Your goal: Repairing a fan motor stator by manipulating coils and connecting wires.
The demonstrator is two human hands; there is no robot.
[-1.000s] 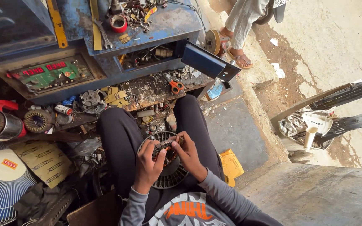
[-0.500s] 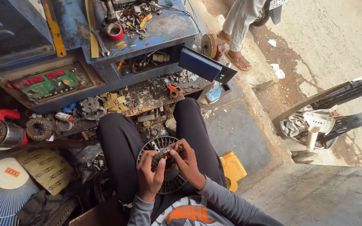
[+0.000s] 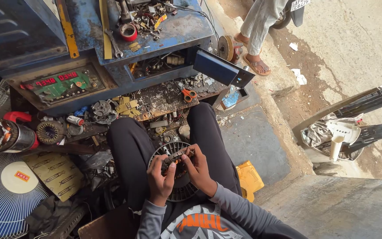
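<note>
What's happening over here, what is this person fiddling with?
A person sits among motor and fan parts, with a round slotted metal motor core resting between the legs. Both hands meet over it: the left hand and the right hand grip a small dark part at the core's top edge. In front stands a worn blue workbench strewn with tools, with orange-handled scissors on its lower shelf. A fan grille lies to the left. Another person's sandalled foot stands by the road.

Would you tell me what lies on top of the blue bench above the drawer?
On the blue bench top lie a red tape roll, a spanner and a heap of small parts. Whatever sits beneath that heap is covered.
</note>
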